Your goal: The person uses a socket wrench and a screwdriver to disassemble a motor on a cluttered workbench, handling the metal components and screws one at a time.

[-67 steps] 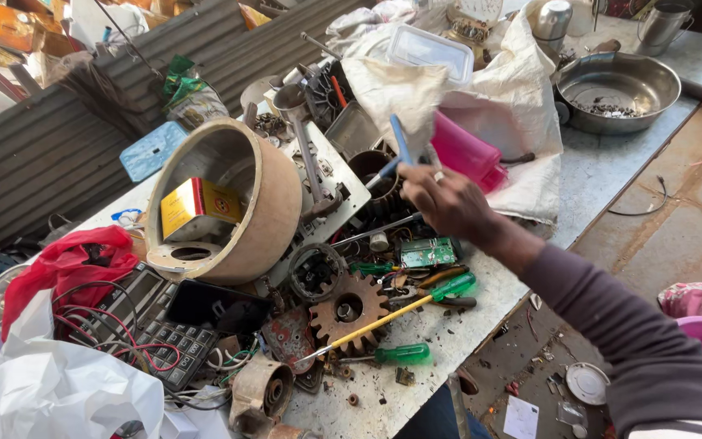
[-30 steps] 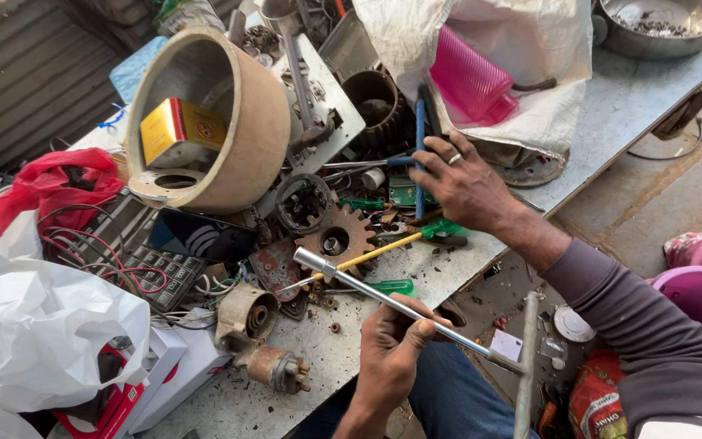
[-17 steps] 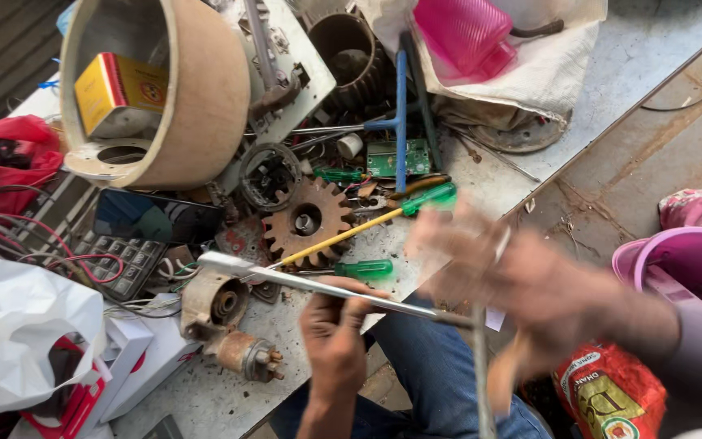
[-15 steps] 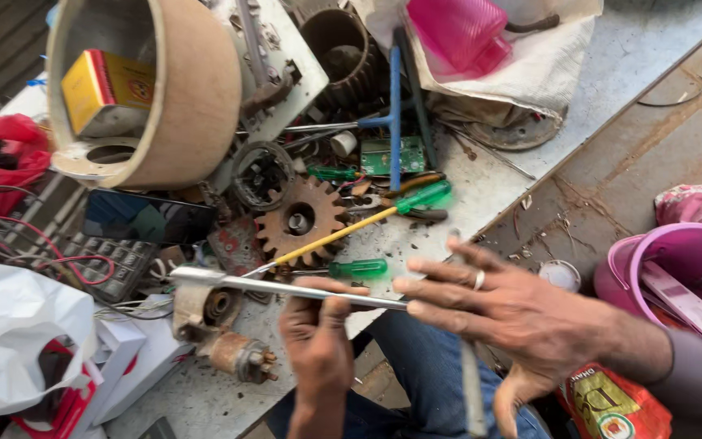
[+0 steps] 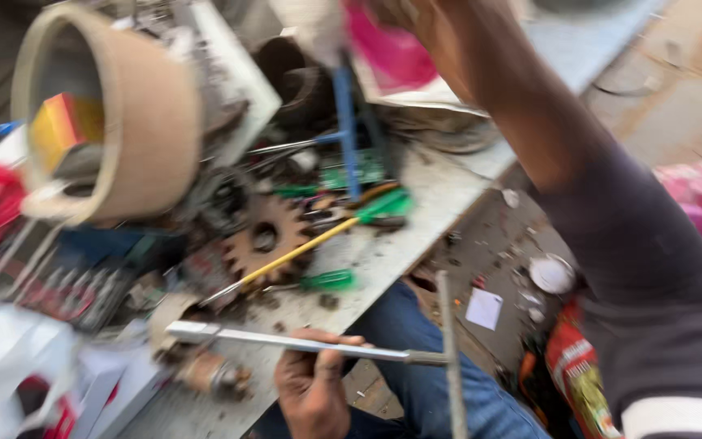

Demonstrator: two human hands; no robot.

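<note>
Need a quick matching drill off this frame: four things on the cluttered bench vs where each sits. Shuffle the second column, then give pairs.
Things:
1. metal rod
2. rusty gear
3. red and yellow box
4. right arm

Places:
A. inside the tan drum
B. held in the left hand, near the table edge
C. reaching over the far end of the table; its hand is cut off by the frame
D. flat on the table, under the yellow-shafted screwdriver

Pairs: 1-B, 2-D, 3-A, 4-C
</note>
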